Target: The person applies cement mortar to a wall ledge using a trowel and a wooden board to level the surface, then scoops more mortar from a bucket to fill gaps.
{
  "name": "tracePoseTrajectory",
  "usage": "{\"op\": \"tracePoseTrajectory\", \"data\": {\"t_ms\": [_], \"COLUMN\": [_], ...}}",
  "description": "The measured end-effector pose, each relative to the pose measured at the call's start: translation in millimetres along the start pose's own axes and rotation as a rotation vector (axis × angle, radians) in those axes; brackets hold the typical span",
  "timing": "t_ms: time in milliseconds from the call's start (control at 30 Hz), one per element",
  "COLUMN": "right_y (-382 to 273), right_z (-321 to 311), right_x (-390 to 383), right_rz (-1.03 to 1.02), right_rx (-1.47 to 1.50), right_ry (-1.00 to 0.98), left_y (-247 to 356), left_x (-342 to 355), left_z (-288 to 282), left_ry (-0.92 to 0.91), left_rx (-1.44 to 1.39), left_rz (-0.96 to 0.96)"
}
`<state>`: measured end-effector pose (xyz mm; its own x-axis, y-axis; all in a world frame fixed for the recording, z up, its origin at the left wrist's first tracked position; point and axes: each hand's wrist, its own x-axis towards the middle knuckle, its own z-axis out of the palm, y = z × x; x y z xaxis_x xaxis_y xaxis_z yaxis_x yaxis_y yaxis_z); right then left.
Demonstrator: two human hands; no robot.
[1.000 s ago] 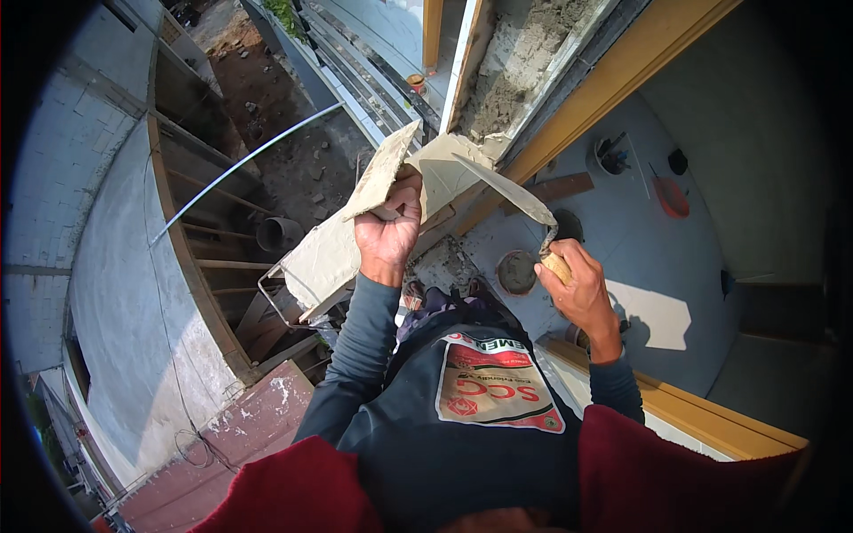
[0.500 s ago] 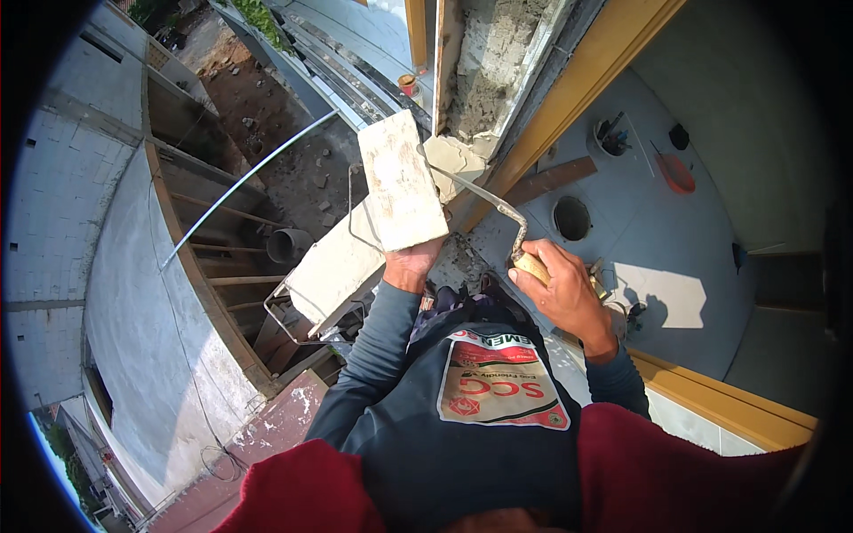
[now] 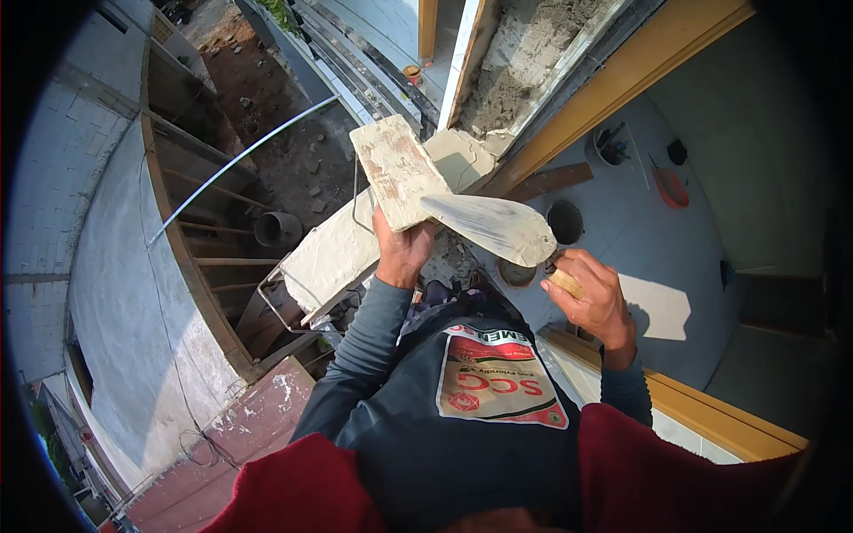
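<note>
Holding a pale slab (image 3: 391, 164) by its near end, the left hand (image 3: 405, 255) has it up over the work, broad face showing; the thumb seems to sit at the lower left corner, the other fingers are tucked beneath and look bent round it, though the underside of the grip is hidden; over on the other side, the right hand (image 3: 593, 298) is curled snugly round the wooden handle (image 3: 566, 284) of a trowel (image 3: 493, 229), fingers closed; and the blade, streaked with grey, points left, its tip overlapping the slab's lower right edge; touching or just above, cannot tell from this angle! Look at that slab; flat, stiff, blotched with brown, probably of middling weight, fine for one hand but likely to tip at the far end when held like this; the rough face should give decent grip, yet any wet coating could turn slick, and those corners may well chip if knocked; best taken by the two long edges, palm flat underneath, fingertips off the coated face; lower down and to the left lies a cream-coated plank (image 3: 330, 259); up on the right slants a yellow frame (image 3: 622, 84).
</note>
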<state>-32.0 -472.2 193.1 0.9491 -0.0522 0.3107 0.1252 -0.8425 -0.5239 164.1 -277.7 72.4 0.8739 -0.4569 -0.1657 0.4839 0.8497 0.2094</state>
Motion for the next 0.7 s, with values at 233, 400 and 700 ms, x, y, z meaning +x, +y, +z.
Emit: {"op": "tracePoseTrajectory", "data": {"t_ms": [233,400,700], "right_y": [15.9,30.3,26.9], "right_z": [28.3,66.8,47.9], "right_x": [12.9,31.0,1.9], "right_rz": [-0.018,0.244,0.722], "right_rx": [-0.104,0.000,0.334], "right_ry": [-0.010,0.114,0.090], "left_y": [-6.2,-2.0,29.4], "left_x": [-34.8,-52.0,-69.2], "left_z": [3.8,-9.9,-31.8], "left_ry": [-0.059,-0.030,0.086], "left_rx": [-0.016,0.050,0.118], "left_rz": [-0.245,-0.242,-0.175]}}
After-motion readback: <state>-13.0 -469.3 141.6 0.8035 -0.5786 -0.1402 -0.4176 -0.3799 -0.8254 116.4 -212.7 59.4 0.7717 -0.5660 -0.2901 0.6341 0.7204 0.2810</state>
